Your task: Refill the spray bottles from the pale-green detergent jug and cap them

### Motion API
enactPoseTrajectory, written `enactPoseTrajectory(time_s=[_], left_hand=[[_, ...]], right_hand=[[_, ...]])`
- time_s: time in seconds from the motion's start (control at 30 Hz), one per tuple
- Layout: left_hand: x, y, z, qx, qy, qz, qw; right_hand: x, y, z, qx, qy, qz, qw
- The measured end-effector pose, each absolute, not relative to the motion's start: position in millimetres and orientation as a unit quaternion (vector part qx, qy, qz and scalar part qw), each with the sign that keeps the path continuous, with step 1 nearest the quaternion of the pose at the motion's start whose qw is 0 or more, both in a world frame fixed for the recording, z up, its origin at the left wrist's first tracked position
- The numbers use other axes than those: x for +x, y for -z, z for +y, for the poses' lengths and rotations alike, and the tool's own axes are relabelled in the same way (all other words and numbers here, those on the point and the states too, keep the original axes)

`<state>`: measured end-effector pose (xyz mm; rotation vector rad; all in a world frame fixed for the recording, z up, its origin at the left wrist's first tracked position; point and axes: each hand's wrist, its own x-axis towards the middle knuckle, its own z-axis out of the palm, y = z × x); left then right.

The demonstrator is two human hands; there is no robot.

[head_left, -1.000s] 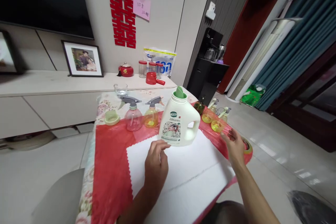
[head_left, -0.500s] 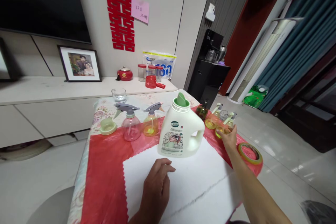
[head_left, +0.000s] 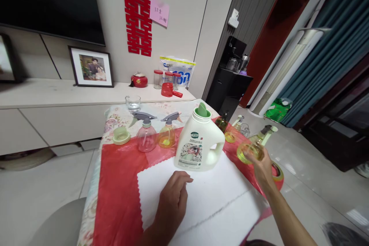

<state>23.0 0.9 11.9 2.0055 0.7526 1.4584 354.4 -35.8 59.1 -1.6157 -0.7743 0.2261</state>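
Observation:
My right hand (head_left: 261, 161) is closed around a clear yellow spray bottle (head_left: 250, 150), held tilted above the right side of the table. My left hand (head_left: 174, 194) rests on the white cloth (head_left: 221, 188), its fingers loosely bent and holding nothing. Just beyond it a cream detergent jug (head_left: 201, 142) stands upright, with a green spout (head_left: 203, 111) in its mouth. To the jug's left are a pink spray bottle (head_left: 146, 138) and a yellow spray bottle with a grey head (head_left: 166, 136). A pale green cap (head_left: 121, 135) sits farther left.
Beyond the jug's right side stand a dark green bottle (head_left: 221, 123) and another yellow bottle (head_left: 230, 136). A roll of tape (head_left: 278, 173) lies behind my right wrist. Red plastic sheet (head_left: 118, 180) covers part of the table. A glass cup (head_left: 133, 103) stands at the back left.
My right hand has lifted the yellow spray bottle off the table and brought it nearer and tilted. My left hand stays on the cloth. The view has shifted slightly.

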Motion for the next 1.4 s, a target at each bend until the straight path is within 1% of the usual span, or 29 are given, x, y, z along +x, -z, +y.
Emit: enactPoseTrajectory(time_s=[0.07,0.17,0.27,0.37,0.43,0.53,0.6,0.7,0.8,0.9,1.0,1.1,1.2,1.3,1.4], left_hand=[[22.7,-13.8,-1.5,0.738,-0.523,0.280,0.322],[20.2,-20.4,-5.5,0.714,-0.478,0.275,0.432],[15.3,-32.8,-9.1,0.666,-0.430,0.225,0.566],[8.7,-47.8,-13.1,0.593,-0.395,0.144,0.687],[3.5,-55.7,-15.6,0.552,-0.352,0.095,0.750],[-4.9,-61.3,-17.3,0.519,-0.265,0.053,0.811],[-9.5,-62.3,-16.9,0.502,-0.246,0.044,0.828],[-12.9,-64.7,-15.9,0.481,-0.257,0.042,0.837],[-12.8,-70.4,-16.5,0.466,-0.294,0.051,0.833],[-10.9,-75.7,-18.2,0.467,-0.345,0.080,0.810],[-8.1,-77.6,-20.2,0.478,-0.372,0.108,0.788],[-4.5,-77.8,-23.5,0.462,-0.385,0.108,0.792],[-1.3,-79.8,-26.2,0.417,-0.402,0.088,0.810],[-1.8,-82.8,-21.7,0.344,-0.475,0.083,0.806],[-6.3,-81.8,-7.5,0.237,-0.547,0.084,0.799]], right_hand=[[327.1,-65.7,-59.4,-0.675,-0.159,-0.364,0.622],[275.7,-64.0,-94.6,-0.631,-0.248,-0.393,0.622],[223.3,-51.7,-125.3,-0.531,-0.430,-0.385,0.620],[185.7,-35.2,-145.1,-0.480,-0.556,-0.333,0.591],[172.7,-25.0,-150.7,-0.480,-0.587,-0.319,0.569],[166.8,-16.7,-150.7,-0.500,-0.585,-0.357,0.529],[165.8,-18.1,-147.1,-0.500,-0.586,-0.387,0.506],[159.7,-28.4,-138.4,-0.481,-0.592,-0.421,0.490],[147.9,-40.5,-129.0,-0.460,-0.581,-0.438,0.509],[138.1,-47.9,-124.3,-0.444,-0.583,-0.416,0.538],[135.8,-49.2,-125.1,-0.440,-0.589,-0.399,0.547],[137.6,-47.2,-127.4,-0.456,-0.575,-0.396,0.553],[138.9,-45.3,-127.8,-0.441,-0.574,-0.389,0.569],[142.8,-44.8,-128.5,-0.428,-0.573,-0.389,0.581],[155.4,-44.8,-133.3,-0.461,-0.546,-0.397,0.576]])
